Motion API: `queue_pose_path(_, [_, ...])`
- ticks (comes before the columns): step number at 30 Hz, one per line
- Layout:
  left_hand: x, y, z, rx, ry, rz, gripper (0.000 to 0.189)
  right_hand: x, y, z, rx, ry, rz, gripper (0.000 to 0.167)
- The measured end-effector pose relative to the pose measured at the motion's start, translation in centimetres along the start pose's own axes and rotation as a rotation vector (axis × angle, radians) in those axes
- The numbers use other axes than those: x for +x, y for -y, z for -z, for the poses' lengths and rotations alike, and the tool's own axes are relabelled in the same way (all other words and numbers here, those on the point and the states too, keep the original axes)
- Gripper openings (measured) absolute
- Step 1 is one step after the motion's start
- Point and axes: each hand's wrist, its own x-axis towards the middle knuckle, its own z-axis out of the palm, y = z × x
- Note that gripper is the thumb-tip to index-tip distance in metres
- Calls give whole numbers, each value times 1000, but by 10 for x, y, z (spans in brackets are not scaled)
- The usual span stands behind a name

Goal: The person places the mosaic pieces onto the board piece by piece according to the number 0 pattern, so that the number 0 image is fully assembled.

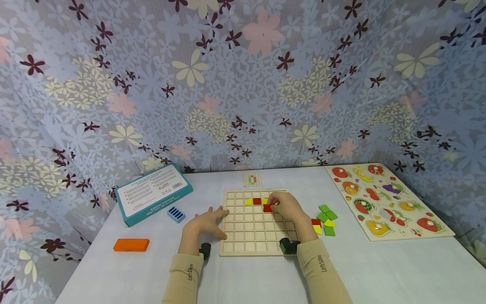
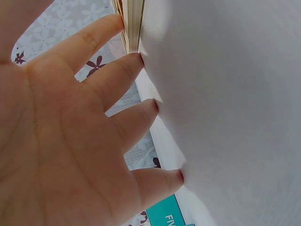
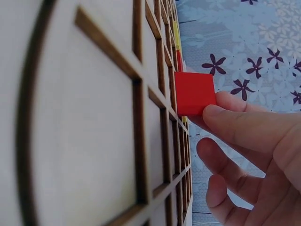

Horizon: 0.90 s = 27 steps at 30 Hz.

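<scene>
A red square tile (image 1: 267, 208) is pinched between the thumb and fingers of my right hand (image 1: 284, 206). The right wrist view shows this tile (image 3: 194, 94) standing tilted at the surface of the wooden grid board (image 1: 244, 236). Just beyond it, a yellow piece (image 1: 248, 202) and another red tile (image 1: 257, 201) lie in the upper part of the grid, with more yellow partly hidden by my fingers. My left hand (image 1: 206, 223) has its fingers spread at the board's left edge. In the left wrist view, several of its fingertips touch the white tabletop.
Green tiles (image 1: 329, 231) with red and yellow pieces lie right of the board. A small patterned card (image 1: 252, 179) is behind it. Leftward are a teal box (image 1: 153, 194), a blue slotted block (image 1: 176, 214) and an orange block (image 1: 131, 245). A fruit puzzle board (image 1: 383, 202) lies far right.
</scene>
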Motion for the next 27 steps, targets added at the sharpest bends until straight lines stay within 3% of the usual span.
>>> queue_pose_path(7, [0,0,-1,-5,1,-2,82,-1,1,0,-34,21,-28,11])
queue_pose_path(15, [0,0,0,2,0,-12,82,1,1,0,-137,76,-5,16])
queue_pose_path(27, [0,-1,0,-9,1,-17,82,1,0,-1,-158,100,-32,18])
